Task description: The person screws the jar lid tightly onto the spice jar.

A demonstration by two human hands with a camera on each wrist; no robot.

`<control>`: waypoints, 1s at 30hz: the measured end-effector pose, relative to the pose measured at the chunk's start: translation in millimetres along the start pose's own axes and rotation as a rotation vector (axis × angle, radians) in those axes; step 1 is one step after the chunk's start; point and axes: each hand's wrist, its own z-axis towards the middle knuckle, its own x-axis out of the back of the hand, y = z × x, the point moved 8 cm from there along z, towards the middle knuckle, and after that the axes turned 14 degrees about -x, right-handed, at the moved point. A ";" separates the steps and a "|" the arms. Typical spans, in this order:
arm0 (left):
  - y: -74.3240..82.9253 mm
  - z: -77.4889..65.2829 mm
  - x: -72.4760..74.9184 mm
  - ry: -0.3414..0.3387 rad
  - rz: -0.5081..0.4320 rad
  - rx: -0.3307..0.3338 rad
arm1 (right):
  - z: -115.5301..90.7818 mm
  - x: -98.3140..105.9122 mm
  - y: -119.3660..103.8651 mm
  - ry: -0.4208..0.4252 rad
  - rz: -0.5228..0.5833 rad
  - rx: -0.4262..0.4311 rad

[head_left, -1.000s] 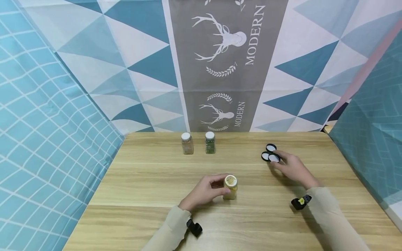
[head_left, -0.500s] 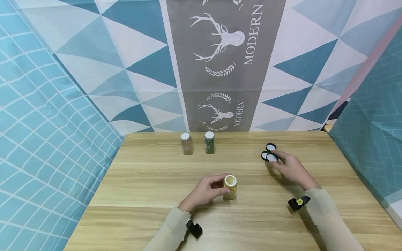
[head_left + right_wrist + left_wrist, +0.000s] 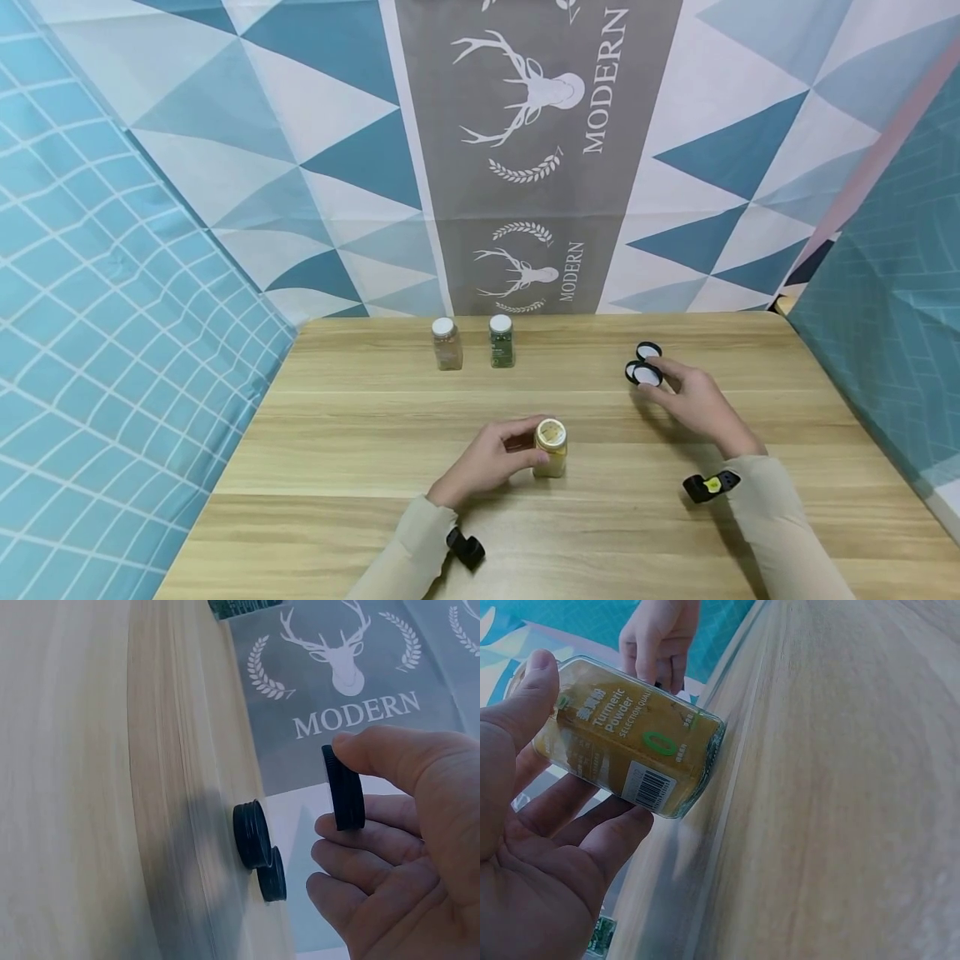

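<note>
A clear glass jar labelled Turmeric Powder [image 3: 641, 739] is in my left hand [image 3: 487, 458], thumb on one side and fingers on the other. From the head view it looks upright, its round top [image 3: 551, 432] pale without a black lid. Whether its base touches the table I cannot tell. At the right, my right hand [image 3: 697, 404] pinches a black lid [image 3: 345, 787] by its rim between thumb and fingers, held above the table. Its white inner face [image 3: 647, 377] points up. Beside it lie two more black lids [image 3: 251, 834], white insides up.
Two jars with white tops stand at the table's back: one with brownish-pink contents [image 3: 447, 346], one with green contents [image 3: 502, 343]. Behind the wooden table [image 3: 360, 467] hangs a patterned cloth [image 3: 525, 192]. Blue cloths flank it on the left [image 3: 112, 333] and right [image 3: 892, 333].
My right hand has shifted slightly left with the lid, which now overlaps more of the lid lying at the left. The left hand and the turmeric jar have stayed in place.
</note>
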 end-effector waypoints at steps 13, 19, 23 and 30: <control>0.8 0.2 1.7 -0.012 0.040 -0.022 | -7.9 -10.9 -2.5 -0.009 0.055 0.029; 1.5 0.7 1.9 -0.024 0.032 -0.037 | -5.4 -10.8 -8.8 -0.006 0.051 0.044; 2.1 2.7 0.3 -0.043 0.018 -0.050 | -4.6 -12.2 -11.4 -0.005 0.049 0.063; 3.8 4.8 1.2 -0.072 0.048 -0.068 | -5.5 -15.0 -15.3 -0.002 0.050 0.079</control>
